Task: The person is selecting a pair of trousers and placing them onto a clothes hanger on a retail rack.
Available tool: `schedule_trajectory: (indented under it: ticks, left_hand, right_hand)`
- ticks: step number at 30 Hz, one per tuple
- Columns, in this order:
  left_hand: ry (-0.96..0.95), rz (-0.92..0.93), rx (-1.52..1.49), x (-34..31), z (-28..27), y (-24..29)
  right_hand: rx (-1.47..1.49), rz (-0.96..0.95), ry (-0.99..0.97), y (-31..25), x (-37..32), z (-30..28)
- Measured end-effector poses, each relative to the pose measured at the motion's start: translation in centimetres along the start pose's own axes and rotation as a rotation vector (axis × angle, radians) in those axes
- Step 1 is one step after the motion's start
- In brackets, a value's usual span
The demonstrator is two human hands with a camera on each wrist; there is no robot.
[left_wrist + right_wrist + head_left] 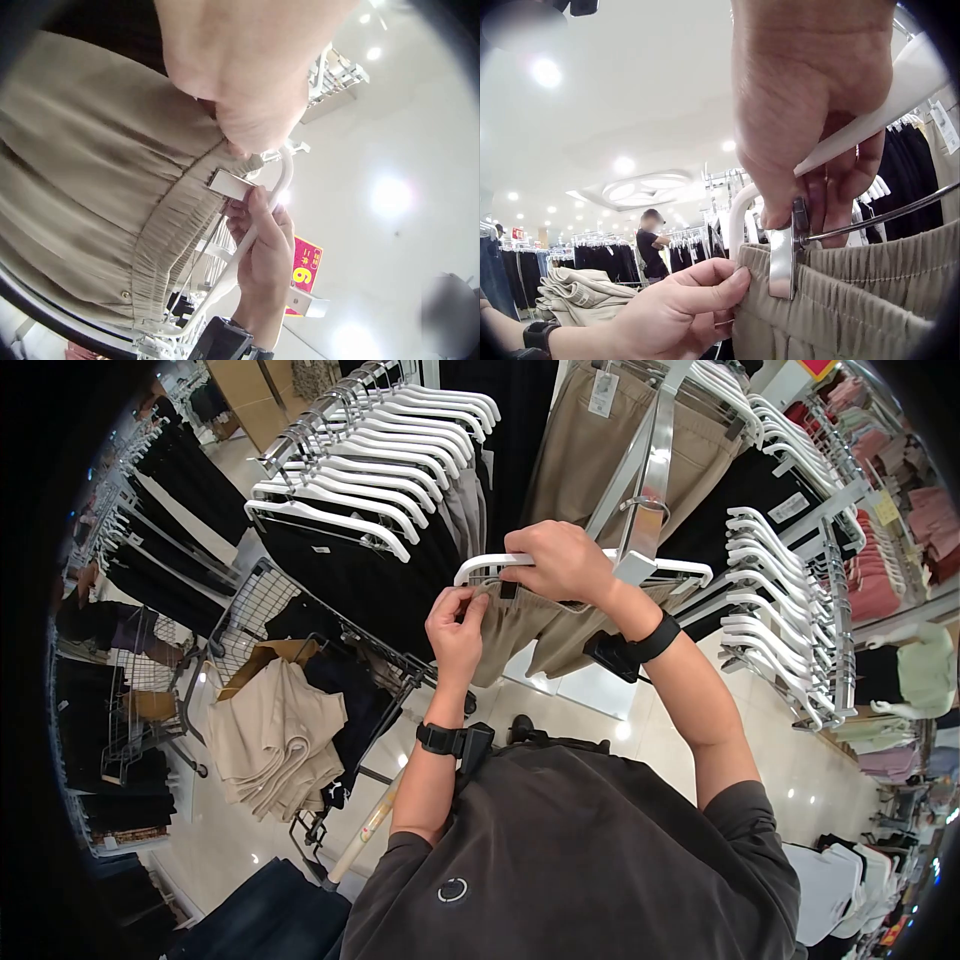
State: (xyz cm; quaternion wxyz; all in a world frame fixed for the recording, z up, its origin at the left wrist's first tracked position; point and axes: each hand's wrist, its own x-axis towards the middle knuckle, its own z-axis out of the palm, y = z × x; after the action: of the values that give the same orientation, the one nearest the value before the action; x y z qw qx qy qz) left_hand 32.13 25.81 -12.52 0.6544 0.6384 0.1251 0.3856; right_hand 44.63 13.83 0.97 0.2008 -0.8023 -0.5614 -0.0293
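Note:
Khaki trousers (pixel 510 622) with an elastic waistband hang below a white hanger (pixel 484 563). My left hand (pixel 456 632) pinches the waistband's left corner between thumb and fingers. Curled over the hanger's bar, my right hand (pixel 562 563) has its thumb and fingers at the metal clip (pixel 783 262), which sits over the waistband (pixel 840 271). In the left wrist view the same clip (pixel 231 185) lies across the gathered waistband (pixel 169 225), with my right hand (pixel 264 251) touching its end.
White hangers (pixel 370 480) with dark trousers fill a rack at the upper left. Folded beige trousers (pixel 275 735) lie on a cart at the left. More hangers (pixel 775 620) stand at the right, beside a metal rack arm (pixel 650 480). A person (pixel 652 244) stands in the background.

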Motion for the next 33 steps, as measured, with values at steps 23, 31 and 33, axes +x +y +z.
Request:
schedule_trajectory:
  ticks: [23, 31, 33]
  left_hand:
    - [0.079, 0.435, 0.527, 3.6, -0.4, 3.5]
    - [-0.689, 0.716, 0.375, 0.7, 7.8, 7.4]
    - [-0.848, 0.737, 0.332, 0.4, 10.5, 8.2]
  right_hand:
    - [-0.06, 0.01, 0.608, -1.9, -14.4, 3.2]
    - [0.296, 0.773, 0.893, 4.3, -24.0, 4.0]
    - [0.396, 0.815, 0.89, 5.4, -24.2, 4.1]
